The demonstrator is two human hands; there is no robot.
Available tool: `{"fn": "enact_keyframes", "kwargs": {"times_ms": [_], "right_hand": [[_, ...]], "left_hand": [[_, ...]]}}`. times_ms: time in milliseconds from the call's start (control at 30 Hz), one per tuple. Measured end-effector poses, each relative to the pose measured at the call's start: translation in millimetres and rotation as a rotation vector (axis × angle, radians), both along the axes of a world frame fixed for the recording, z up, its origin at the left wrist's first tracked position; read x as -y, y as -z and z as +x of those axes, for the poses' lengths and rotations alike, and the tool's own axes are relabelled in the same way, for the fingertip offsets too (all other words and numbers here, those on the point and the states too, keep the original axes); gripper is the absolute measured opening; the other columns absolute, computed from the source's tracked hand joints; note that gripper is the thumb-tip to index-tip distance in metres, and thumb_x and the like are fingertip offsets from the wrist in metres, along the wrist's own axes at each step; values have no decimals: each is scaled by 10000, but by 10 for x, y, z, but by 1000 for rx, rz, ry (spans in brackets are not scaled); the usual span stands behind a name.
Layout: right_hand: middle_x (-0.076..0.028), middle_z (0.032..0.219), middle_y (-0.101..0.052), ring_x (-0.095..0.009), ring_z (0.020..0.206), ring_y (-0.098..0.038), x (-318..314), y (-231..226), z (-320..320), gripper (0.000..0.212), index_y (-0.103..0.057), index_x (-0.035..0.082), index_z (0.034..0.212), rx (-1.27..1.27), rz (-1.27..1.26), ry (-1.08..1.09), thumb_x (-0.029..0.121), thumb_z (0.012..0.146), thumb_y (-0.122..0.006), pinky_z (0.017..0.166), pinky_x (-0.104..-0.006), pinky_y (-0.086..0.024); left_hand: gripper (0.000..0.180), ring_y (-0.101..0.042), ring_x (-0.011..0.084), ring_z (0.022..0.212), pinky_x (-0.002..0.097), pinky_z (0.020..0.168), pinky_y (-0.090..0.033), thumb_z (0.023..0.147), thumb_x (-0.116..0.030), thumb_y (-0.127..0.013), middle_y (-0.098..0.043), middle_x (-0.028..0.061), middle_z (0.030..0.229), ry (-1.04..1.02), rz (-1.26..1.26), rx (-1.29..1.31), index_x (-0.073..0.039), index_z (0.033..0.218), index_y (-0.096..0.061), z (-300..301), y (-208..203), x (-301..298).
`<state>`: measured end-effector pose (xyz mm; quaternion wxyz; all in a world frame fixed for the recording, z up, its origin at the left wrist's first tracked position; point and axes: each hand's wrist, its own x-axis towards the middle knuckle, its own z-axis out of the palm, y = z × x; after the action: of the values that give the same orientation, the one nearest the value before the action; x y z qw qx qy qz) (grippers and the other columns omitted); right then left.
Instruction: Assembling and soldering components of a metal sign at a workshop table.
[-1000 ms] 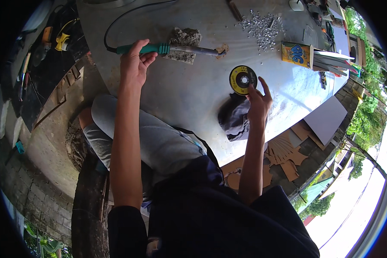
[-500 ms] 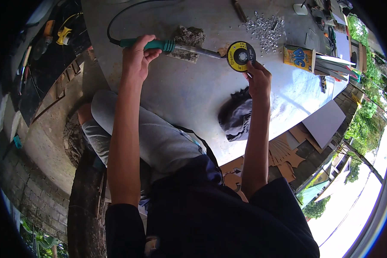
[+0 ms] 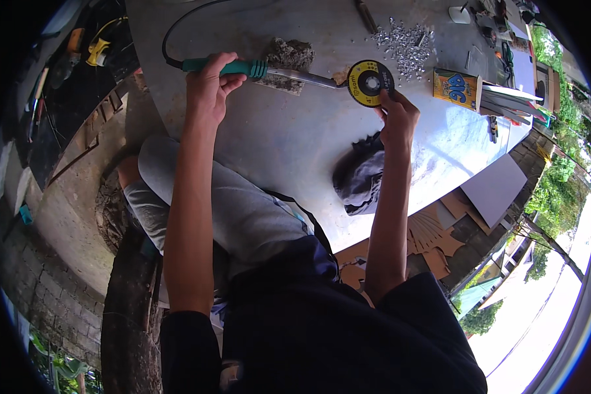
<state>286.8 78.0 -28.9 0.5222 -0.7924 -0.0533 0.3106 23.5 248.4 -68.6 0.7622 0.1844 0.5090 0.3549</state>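
My left hand (image 3: 209,93) is closed round the green handle of a soldering iron (image 3: 302,77), whose black cord loops up from the handle's left end. The iron's long metal shaft points right, and its tip is at the left edge of a round yellow and black grinding disc (image 3: 362,71). Whether tip and disc touch, I cannot tell. My right hand (image 3: 399,119) pinches the disc by its lower right edge, with its labelled face up. Behind the iron's shaft, a rough grey lump of stone (image 3: 290,55) sits on the metal tabletop (image 3: 256,141).
Small shiny metal bits (image 3: 407,56) lie scattered at the far right, beside a dark bar (image 3: 366,16). A yellow-orange box (image 3: 456,90) stands near flat strips (image 3: 509,100). Dark bunched fabric (image 3: 361,174) rests by my right forearm. Tools (image 3: 98,52) lie at far left.
My right hand has shifted slightly right, and the disc has turned a little in its fingers. My left hand and the soldering iron stay almost where they were.
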Motion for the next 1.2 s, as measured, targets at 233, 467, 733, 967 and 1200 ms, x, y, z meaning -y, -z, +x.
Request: {"fn": "enact_keyframes", "kwargs": {"times_ms": [233,467,733,967,1200], "right_hand": [[-108,841,-635,-164,720,-619,-80,-156,31,286,-605,-98,1016,24,27,-42,54,783,-673,665,-271,-535],[-112,863,-641,-161,730,-623,-15,-159,100,300,-606,-91,1031,197,-86,-99,66,784,-673,681,-271,-536],[-126,831,-655,-147,686,-615,-98,-169,3,264,-631,-91,990,368,-101,-87,48,769,-670,613,-269,-525],[-109,740,-665,-127,620,-615,-234,-232,-179,264,-653,-65,972,470,-119,-108,42,733,-683,559,-270,-486],[-120,821,-654,-144,674,-621,-91,-203,-91,269,-628,-84,1002,212,27,-39,50,772,-667,607,-258,-523]], "left_hand": [[187,-595,160,620,253,620,-505,754,-147,-696,-615,72,792,1,-42,14,-31,861,-597,-46,27,28],[182,-616,179,599,268,602,-512,745,-148,-697,-638,89,770,-38,-54,10,-15,841,-620,-58,87,17],[179,-608,176,586,266,597,-514,737,-147,-707,-630,83,754,-17,-30,11,-20,822,-615,-28,42,23],[184,-607,175,595,271,606,-520,729,-145,-714,-624,82,763,-62,-63,18,-20,821,-616,-46,84,30],[166,-602,167,588,261,592,-505,741,-153,-705,-622,69,753,-43,-50,11,-35,821,-619,-53,56,47]]}}
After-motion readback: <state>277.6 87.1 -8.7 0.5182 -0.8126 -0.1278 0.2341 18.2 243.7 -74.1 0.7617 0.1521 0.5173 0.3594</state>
